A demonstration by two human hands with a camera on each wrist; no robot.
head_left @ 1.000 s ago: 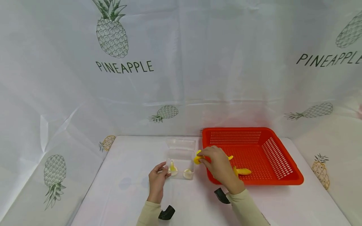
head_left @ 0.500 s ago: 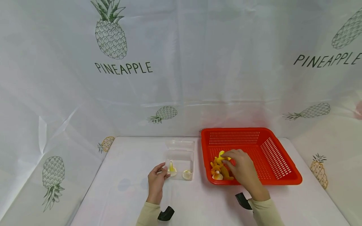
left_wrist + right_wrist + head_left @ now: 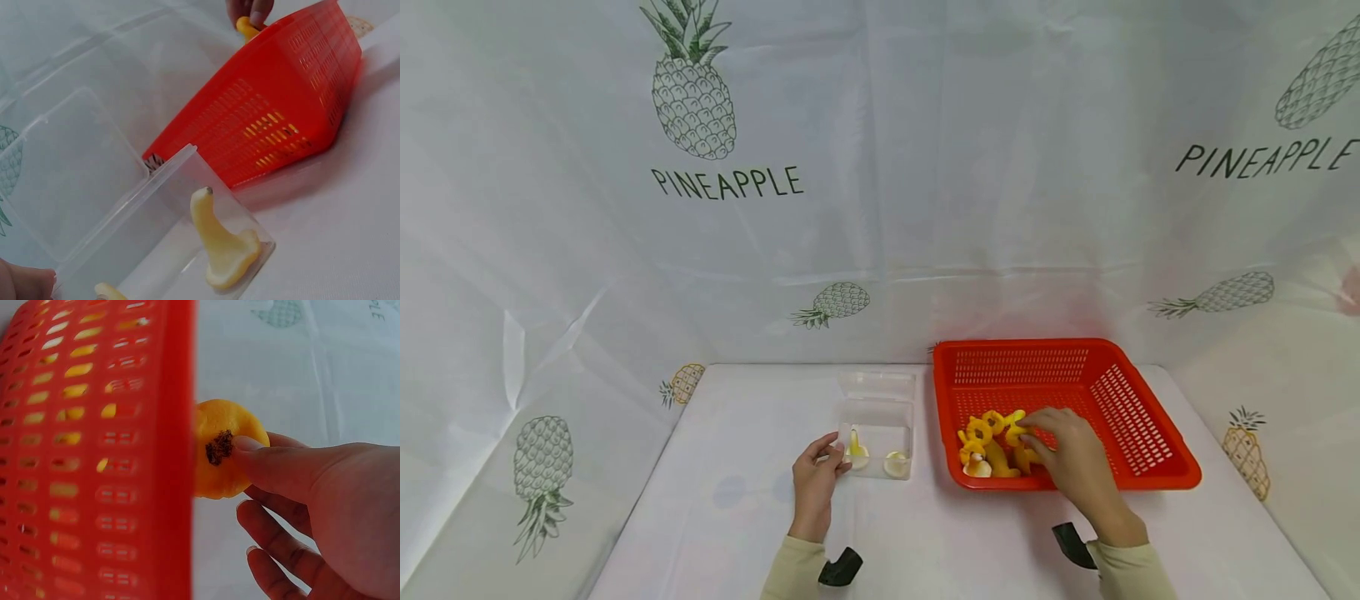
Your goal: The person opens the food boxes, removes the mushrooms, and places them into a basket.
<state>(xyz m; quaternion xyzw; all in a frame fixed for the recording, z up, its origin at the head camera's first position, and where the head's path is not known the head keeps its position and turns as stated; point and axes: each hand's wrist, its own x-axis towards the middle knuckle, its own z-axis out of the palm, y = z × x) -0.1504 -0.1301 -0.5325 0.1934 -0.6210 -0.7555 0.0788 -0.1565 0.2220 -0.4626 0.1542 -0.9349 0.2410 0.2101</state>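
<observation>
In the head view my left hand pinches the left side of a clear plastic box whose lid stands open at the back. Two pale yellow pieces lie inside; the left wrist view shows one as a curved, flared piece with a dark tip at its narrow end. My right hand is over the front of a red basket. Its thumb and a finger pinch a rounded yellow piece with a dark brown patch, partly hidden by the basket rim in the right wrist view.
Several yellow and orange pieces are heaped in the basket's front left part. The basket stands right of the box on a white table. Behind hangs a white cloth printed with pineapples.
My right hand moved from beside the box, where it held a yellow piece, rightward over the basket, then a little further right and down. The left hand kept its place on the box.
</observation>
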